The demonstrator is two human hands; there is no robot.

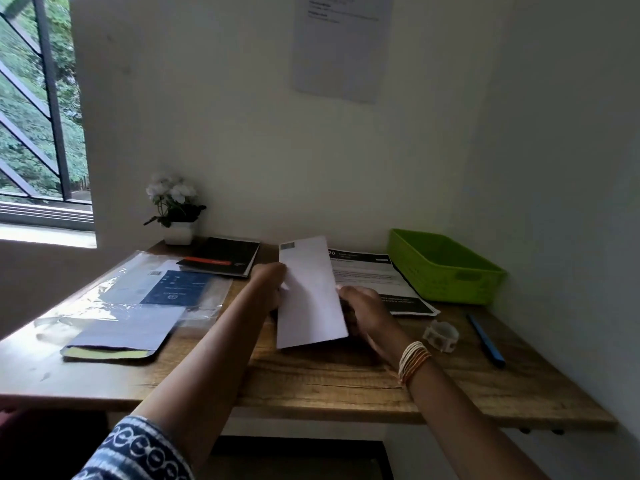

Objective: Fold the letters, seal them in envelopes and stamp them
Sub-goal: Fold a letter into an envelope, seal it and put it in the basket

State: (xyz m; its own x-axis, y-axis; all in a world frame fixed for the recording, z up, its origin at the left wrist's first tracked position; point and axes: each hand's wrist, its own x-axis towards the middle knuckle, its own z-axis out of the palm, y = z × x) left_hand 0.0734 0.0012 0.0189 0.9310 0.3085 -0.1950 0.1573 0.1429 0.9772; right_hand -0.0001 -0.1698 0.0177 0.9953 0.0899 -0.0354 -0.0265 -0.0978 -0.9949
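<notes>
I hold a white envelope (309, 292) upright above the middle of the wooden desk (332, 382), a small stamp at its top left corner. My left hand (269, 282) grips its left edge and my right hand (363, 311) grips its right edge, fingers partly hidden behind the paper. A printed letter (377, 278) with black bands lies flat on the desk behind the envelope. A small roll of stamps or tape (440, 336) sits to the right of my right wrist.
A green plastic basket (446, 268) stands at the back right, a blue pen (485, 341) near the right edge. On the left lie a pack of envelopes (124, 336), a clear plastic sleeve (114, 292), a black notebook (225, 256) and a potted white flower (175, 209).
</notes>
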